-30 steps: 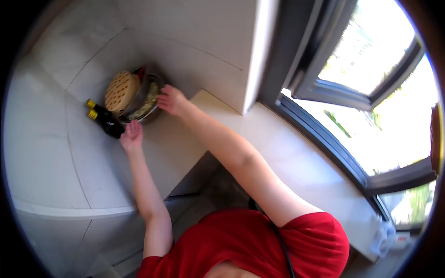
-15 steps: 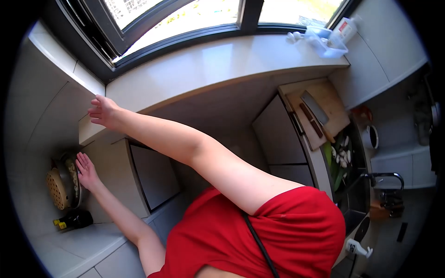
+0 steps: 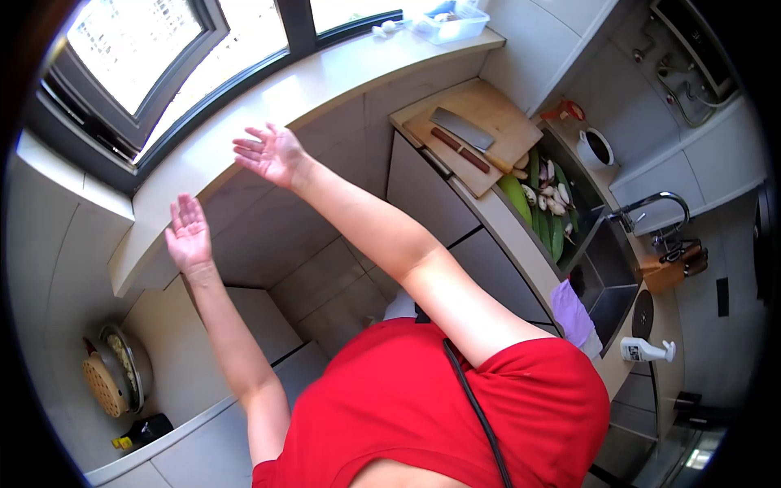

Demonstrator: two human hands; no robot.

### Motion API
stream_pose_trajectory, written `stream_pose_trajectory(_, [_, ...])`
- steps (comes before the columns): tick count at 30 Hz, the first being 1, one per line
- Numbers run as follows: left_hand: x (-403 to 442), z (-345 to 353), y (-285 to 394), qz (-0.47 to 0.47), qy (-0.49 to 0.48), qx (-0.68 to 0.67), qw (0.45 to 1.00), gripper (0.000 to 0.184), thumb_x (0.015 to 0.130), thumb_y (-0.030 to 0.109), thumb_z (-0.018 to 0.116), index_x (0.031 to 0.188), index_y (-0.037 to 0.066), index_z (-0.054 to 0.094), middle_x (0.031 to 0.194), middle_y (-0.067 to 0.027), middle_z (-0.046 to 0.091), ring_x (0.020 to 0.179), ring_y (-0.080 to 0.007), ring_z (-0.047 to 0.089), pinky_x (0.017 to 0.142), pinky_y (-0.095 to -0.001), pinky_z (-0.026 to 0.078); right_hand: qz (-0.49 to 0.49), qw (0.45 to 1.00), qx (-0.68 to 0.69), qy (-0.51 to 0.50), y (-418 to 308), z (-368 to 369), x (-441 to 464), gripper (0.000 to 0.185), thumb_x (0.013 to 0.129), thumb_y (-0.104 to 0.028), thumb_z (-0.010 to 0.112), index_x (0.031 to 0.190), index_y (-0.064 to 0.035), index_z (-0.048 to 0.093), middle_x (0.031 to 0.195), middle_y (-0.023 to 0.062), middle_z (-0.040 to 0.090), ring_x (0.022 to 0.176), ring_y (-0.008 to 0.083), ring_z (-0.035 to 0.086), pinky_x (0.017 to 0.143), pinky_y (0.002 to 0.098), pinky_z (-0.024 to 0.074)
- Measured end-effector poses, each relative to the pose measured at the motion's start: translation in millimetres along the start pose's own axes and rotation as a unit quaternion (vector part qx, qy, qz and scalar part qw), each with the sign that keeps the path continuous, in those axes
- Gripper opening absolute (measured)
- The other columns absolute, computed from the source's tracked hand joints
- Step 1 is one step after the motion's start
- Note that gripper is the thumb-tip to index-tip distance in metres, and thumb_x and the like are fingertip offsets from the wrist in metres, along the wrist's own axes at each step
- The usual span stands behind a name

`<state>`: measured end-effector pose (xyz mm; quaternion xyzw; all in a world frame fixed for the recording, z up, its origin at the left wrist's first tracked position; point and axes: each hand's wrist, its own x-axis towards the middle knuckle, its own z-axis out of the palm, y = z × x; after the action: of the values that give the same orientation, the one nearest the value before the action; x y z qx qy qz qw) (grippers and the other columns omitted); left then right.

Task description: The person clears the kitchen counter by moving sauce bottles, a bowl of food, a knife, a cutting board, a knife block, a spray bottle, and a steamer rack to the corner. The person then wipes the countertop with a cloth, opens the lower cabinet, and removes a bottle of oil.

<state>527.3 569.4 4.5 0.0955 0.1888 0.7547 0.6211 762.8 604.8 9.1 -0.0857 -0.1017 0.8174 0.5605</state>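
Observation:
My left hand (image 3: pixel 190 234) is held up in the air with palm showing and fingers stretched out, holding nothing. Close by on the right, my right hand (image 3: pixel 272 156) is raised with its fingers apart and nothing in it. In the view it overlaps the front edge of the pale window ledge (image 3: pixel 325 85); I cannot tell whether it touches. Below my left hand, on the left counter, stand a metal bowl (image 3: pixel 140 370) with pale contents, a tan perforated lid or strainer (image 3: pixel 101 385) and a dark bottle with a yellow cap (image 3: pixel 146 431).
To the right, a cutting board (image 3: pixel 508 126) carries a cleaver (image 3: pixel 461 130) and a brown-handled knife (image 3: pixel 460 150). Green vegetables and garlic (image 3: pixel 553 195) lie in the sink (image 3: pixel 606 272) under a faucet (image 3: pixel 675 198). A spray bottle (image 3: pixel 645 350) and purple cloth (image 3: pixel 573 313) are nearer me. An open window (image 3: pixel 154 98) juts in.
My view has turned rightward. Both hands have moved away from the left wall and the bowl, up and to the right, and stay open. The purple cloth has come into view.

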Motion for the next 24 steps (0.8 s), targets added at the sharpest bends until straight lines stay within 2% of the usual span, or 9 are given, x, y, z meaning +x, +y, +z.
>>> stream_pose_trajectory(5, [-30.5, 57.6, -147.5, -0.154, -0.014, -0.013, 0.988, 0.056, 0.096, 0.042, 0.022, 0.129, 0.000, 0.037, 0.132, -0.0214, 0.041, 0.125, -0.0332, 0.038, 0.107, -0.0457, 0.028, -0.094, 0.995, 0.003, 0.046, -100.6, -43.9, -91.7, 0.057, 0.094, -0.041, 0.031, 0.135, -0.0015, 0.028, 0.113, 0.0202, 0.052, 0.100, 0.0271, 0.054, 0.091, 0.0415, 0.0449])
stream_pose_trajectory(6, [-36.3, 62.8, -179.1, -0.187, -0.020, -0.013, 0.982, 0.056, 0.096, 0.043, 0.023, 0.130, 0.001, 0.037, 0.132, -0.0206, 0.041, 0.125, -0.0324, 0.037, 0.106, -0.0454, 0.028, -0.115, 0.992, 0.014, 0.059, -121.6, -59.0, -110.2, 0.052, 0.095, -0.037, 0.033, 0.131, 0.0001, 0.032, 0.117, 0.0241, 0.050, 0.107, 0.0323, 0.052, 0.095, 0.0451, 0.0416])
stream_pose_trajectory(9, [-57.1, 73.9, -270.4, -0.279, -0.042, -0.003, 0.959, 0.056, 0.095, 0.045, 0.027, 0.131, 0.002, 0.035, 0.133, -0.0188, 0.040, 0.125, -0.0304, 0.038, 0.105, -0.0444, 0.030, -0.160, 0.982, 0.017, 0.099, -183.5, -96.8, -167.7, 0.050, 0.095, -0.035, 0.034, 0.129, 0.0005, 0.034, 0.118, 0.0242, 0.050, 0.111, 0.0334, 0.049, 0.098, 0.0457, 0.0391])
stream_pose_trajectory(11, [-74.6, 78.2, -330.7, -0.320, -0.044, 0.010, 0.946, 0.057, 0.094, 0.045, 0.034, 0.132, 0.002, 0.034, 0.134, -0.0182, 0.039, 0.124, -0.0295, 0.039, 0.105, -0.0436, 0.031, -0.189, 0.973, 0.025, 0.129, -221.9, -120.4, -207.6, 0.047, 0.095, -0.034, 0.036, 0.126, 0.0011, 0.036, 0.119, 0.0243, 0.050, 0.111, 0.0339, 0.049, 0.099, 0.0455, 0.0390])
stream_pose_trajectory(15, [-94.6, 76.5, -428.9, -0.397, -0.015, 0.159, 0.904, 0.063, 0.088, 0.043, 0.052, 0.134, 0.006, 0.032, 0.134, -0.0148, 0.040, 0.123, -0.0289, 0.040, 0.103, -0.0415, 0.033, -0.201, 0.958, 0.001, 0.204, -290.3, -163.8, -290.4, 0.035, 0.092, -0.023, 0.046, 0.116, 0.0017, 0.047, 0.113, 0.0212, 0.055, 0.105, 0.0308, 0.055, 0.095, 0.0406, 0.0442])
stream_pose_trajectory(17, [-98.6, 72.0, -465.2, -0.411, 0.025, 0.191, 0.891, 0.063, 0.085, 0.032, 0.061, 0.134, 0.006, 0.032, 0.134, -0.0145, 0.039, 0.123, -0.0292, 0.040, 0.103, -0.0410, 0.033, -0.226, 0.945, -0.028, 0.237, -313.2, -198.2, -329.4, 0.026, 0.090, -0.016, 0.050, 0.110, 0.0015, 0.052, 0.108, 0.0181, 0.059, 0.101, 0.0275, 0.057, 0.092, 0.0374, 0.0475])
stream_pose_trajectory(19, [-103.0, 73.2, -493.7, -0.416, 0.044, 0.219, 0.882, 0.059, 0.084, 0.024, 0.063, 0.132, 0.006, 0.034, 0.134, -0.0157, 0.038, 0.122, -0.0309, 0.039, 0.103, -0.0415, 0.033, -0.256, 0.924, -0.031, 0.282, -333.1, -222.2, -361.7, 0.024, 0.086, -0.010, 0.055, 0.108, 0.0010, 0.054, 0.104, 0.0144, 0.060, 0.098, 0.0255, 0.058, 0.088, 0.0347, 0.0492])
stream_pose_trajectory(22, [-114.7, 81.2, -525.2, -0.426, 0.071, 0.268, 0.861, 0.050, 0.084, 0.016, 0.062, 0.126, 0.002, 0.039, 0.131, -0.0172, 0.040, 0.120, -0.0328, 0.041, 0.101, -0.0434, 0.036, -0.272, 0.889, -0.105, 0.354, -342.5, -252.2, -385.7, 0.027, 0.085, -0.010, 0.057, 0.111, -0.0011, 0.054, 0.104, 0.0124, 0.060, 0.097, 0.0233, 0.058, 0.085, 0.0320, 0.0492])
stream_pose_trajectory(24, [-121.9, 85.2, -541.2, -0.432, 0.066, 0.283, 0.854, 0.047, 0.084, 0.014, 0.061, 0.124, 0.001, 0.041, 0.129, -0.0180, 0.042, 0.118, -0.0327, 0.043, 0.099, -0.0431, 0.038, -0.243, 0.792, -0.300, 0.473, -340.8, -266.8, -389.6, 0.034, 0.082, -0.013, 0.063, 0.114, -0.0021, 0.054, 0.108, 0.0110, 0.058, 0.097, 0.0210, 0.057, 0.083, 0.0301, 0.0478])
